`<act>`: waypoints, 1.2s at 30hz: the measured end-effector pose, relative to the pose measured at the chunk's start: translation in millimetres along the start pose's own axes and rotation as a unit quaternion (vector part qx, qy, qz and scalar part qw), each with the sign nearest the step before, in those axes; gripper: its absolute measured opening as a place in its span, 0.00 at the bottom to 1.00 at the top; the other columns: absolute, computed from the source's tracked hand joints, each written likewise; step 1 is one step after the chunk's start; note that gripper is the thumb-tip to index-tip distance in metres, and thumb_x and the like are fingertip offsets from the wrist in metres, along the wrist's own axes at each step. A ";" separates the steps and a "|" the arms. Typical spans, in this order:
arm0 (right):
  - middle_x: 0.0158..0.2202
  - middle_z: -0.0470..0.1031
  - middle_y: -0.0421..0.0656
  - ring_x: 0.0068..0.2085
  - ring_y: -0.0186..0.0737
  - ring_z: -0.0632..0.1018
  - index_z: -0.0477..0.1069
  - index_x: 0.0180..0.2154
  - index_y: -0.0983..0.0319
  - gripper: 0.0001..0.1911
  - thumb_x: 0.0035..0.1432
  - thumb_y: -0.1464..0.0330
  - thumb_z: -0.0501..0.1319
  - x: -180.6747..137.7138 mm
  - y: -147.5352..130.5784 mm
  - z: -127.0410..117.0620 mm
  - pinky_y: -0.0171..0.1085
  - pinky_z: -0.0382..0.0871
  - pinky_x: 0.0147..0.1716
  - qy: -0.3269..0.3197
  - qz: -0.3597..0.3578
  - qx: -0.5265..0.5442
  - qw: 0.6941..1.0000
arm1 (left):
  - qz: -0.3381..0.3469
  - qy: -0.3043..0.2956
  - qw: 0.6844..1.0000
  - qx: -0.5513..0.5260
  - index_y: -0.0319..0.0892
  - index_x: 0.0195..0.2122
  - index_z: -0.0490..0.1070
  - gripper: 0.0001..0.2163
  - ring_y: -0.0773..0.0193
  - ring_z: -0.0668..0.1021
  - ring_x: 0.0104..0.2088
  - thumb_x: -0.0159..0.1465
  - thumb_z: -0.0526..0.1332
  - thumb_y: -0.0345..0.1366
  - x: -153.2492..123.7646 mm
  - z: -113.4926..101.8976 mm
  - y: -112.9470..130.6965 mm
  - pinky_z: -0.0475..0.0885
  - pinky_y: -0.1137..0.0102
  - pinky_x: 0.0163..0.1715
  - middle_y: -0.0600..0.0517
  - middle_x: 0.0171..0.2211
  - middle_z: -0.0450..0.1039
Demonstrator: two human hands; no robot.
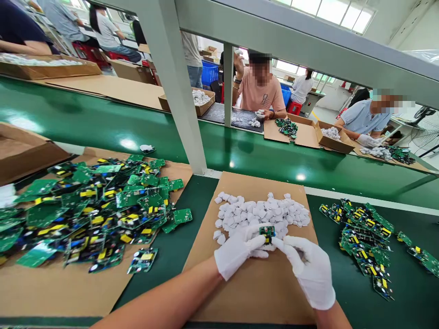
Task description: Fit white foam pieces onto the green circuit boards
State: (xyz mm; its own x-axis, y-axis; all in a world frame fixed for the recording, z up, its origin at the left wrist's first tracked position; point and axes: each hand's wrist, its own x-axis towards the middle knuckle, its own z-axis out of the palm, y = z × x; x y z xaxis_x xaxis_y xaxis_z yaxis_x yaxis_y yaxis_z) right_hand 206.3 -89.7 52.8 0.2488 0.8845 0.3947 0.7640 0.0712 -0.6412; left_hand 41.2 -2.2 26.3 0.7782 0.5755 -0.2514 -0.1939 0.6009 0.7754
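My left hand (240, 249), in a white glove, is closed on a small green circuit board (266, 231) with electronic parts on it. My right hand (307, 265), gloved too, reaches in from the right with its fingers bent and the fingertips at the board's lower edge. Whether those fingertips pinch some small part is too small to make out. Just beyond both hands lies a heap of small white pieces (254, 212) on a cardboard sheet (219, 292).
A big pile of circuit boards (103, 201) covers cardboard on the left. More boards (363, 242) lie stacked on the green table at right. A grey metal post (174, 91) rises ahead. Across the green bench (151, 132), people sit with boxes of white pieces.
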 end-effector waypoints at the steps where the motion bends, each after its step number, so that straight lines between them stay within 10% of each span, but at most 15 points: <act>1: 0.28 0.78 0.43 0.25 0.38 0.76 0.76 0.32 0.58 0.13 0.59 0.58 0.59 0.9 -2.2 3.2 0.34 0.70 0.23 0.005 -0.019 -0.028 0.999 | 0.009 0.002 1.000 0.021 0.41 0.49 0.70 0.21 0.60 0.77 0.41 0.57 0.64 0.44 -0.3 0.9 1.0 0.71 0.70 0.38 0.44 0.44 0.73; 12: 0.26 0.76 0.40 0.26 0.36 0.73 0.75 0.34 0.56 0.05 0.59 0.67 0.60 2.6 5.4 29.4 0.35 0.66 0.27 0.057 -0.163 -0.133 0.976 | 0.113 0.050 0.987 0.104 0.40 0.48 0.71 0.20 0.67 0.70 0.29 0.56 0.63 0.44 0.1 3.6 -4.2 0.69 0.70 0.34 0.50 0.32 0.70; 18: 0.39 0.74 0.47 0.38 0.42 0.76 0.73 0.46 0.58 0.16 0.61 0.58 0.55 11.2 2.9 20.5 0.38 0.73 0.32 -0.047 -0.118 0.008 0.992 | 0.061 0.020 0.996 0.055 0.39 0.44 0.71 0.21 0.63 0.74 0.36 0.56 0.63 0.48 0.3 2.4 3.2 0.70 0.72 0.32 0.47 0.37 0.72; 29: 0.42 0.72 0.46 0.39 0.41 0.75 0.75 0.41 0.53 0.10 0.58 0.70 0.60 5.6 9.7 48.4 0.40 0.74 0.35 0.072 -0.214 -0.090 0.970 | 0.082 0.011 0.996 0.024 0.38 0.39 0.72 0.19 0.69 0.70 0.28 0.52 0.67 0.45 3.0 4.3 -2.7 0.67 0.74 0.29 0.51 0.30 0.71; 36: 0.50 0.69 0.49 0.48 0.47 0.73 0.65 0.53 0.58 0.24 0.53 0.66 0.60 4.9 7.0 44.1 0.43 0.73 0.43 -0.021 -0.110 0.030 0.993 | 0.054 0.020 0.998 0.034 0.37 0.29 0.68 0.17 0.70 0.69 0.23 0.51 0.67 0.47 1.9 10.0 3.3 0.64 0.75 0.23 0.52 0.24 0.68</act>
State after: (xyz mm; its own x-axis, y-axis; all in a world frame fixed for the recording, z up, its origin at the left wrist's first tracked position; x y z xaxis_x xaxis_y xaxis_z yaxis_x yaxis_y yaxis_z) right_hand 186.6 -64.5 21.2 0.0526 0.8629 0.5027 0.7605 0.2916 -0.5802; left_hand 48.0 -4.7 34.2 0.7305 0.6573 -0.1853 -0.2344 0.4962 0.8360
